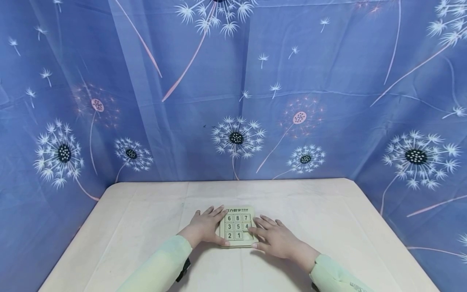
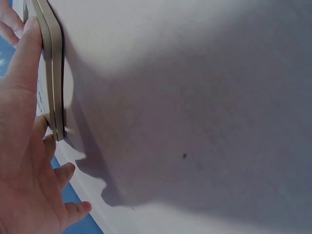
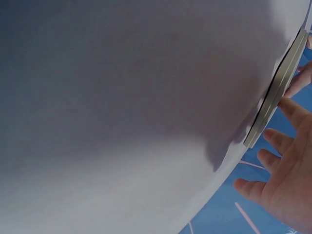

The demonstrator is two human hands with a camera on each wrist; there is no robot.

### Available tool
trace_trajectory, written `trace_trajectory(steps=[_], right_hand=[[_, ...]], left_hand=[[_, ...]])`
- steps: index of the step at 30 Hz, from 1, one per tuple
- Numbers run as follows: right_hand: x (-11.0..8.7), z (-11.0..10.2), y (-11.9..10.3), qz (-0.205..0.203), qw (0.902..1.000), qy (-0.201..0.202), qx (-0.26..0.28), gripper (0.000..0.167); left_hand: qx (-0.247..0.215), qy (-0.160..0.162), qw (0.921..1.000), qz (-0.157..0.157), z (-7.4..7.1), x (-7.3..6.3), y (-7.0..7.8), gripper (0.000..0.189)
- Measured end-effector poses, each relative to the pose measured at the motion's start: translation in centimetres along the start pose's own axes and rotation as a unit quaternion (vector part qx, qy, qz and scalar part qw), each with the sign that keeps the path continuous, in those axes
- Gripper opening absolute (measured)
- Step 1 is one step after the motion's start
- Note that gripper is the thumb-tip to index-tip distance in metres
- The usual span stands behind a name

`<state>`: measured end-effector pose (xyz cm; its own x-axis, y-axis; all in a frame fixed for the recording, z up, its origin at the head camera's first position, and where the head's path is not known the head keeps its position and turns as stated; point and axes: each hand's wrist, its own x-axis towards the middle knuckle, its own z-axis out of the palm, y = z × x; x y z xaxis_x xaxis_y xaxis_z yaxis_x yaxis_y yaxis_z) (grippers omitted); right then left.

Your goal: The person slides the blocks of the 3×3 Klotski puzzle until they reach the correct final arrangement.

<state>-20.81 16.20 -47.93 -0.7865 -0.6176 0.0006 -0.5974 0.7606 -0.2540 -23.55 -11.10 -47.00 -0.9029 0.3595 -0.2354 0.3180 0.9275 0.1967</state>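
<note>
A pale number sliding puzzle (image 1: 237, 243) lies flat on the table, its tiles reading 6 8 7, 3 5 4 and 2 1 from top to bottom, with a bare slot at lower right. My left hand (image 1: 206, 227) holds its left side, the index finger at the upper left corner and the thumb on the lower left of the frame. On the other side is my right hand (image 1: 275, 239), its index fingertip touching the 4 tile (image 1: 246, 226) and its thumb at the lower right corner. Both wrist views show the puzzle only from its edge.
The puzzle rests on a cream-covered table (image 1: 146, 219). Blue curtains (image 1: 189, 142) with a dandelion print hang behind it and along both sides. A dark strap (image 1: 183, 271) shows beneath the left sleeve.
</note>
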Motion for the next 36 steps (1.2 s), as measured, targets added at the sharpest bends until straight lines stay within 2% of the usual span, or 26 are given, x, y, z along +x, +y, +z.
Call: trace_trajectory(steps=[22,36], right_hand=[[0.03,-0.57,-0.16,-0.005,0.9999,-0.007,-0.009,0.058],[-0.81,-0.17,-0.83,-0.018,0.9996,-0.01,-0.017,0.057]], left_hand=[[0.004,0.001,1.0,0.006,-0.09,0.11,-0.05,0.109],[0.0,0.002,1.0,0.004,0.12,0.23,-0.2,0.109]])
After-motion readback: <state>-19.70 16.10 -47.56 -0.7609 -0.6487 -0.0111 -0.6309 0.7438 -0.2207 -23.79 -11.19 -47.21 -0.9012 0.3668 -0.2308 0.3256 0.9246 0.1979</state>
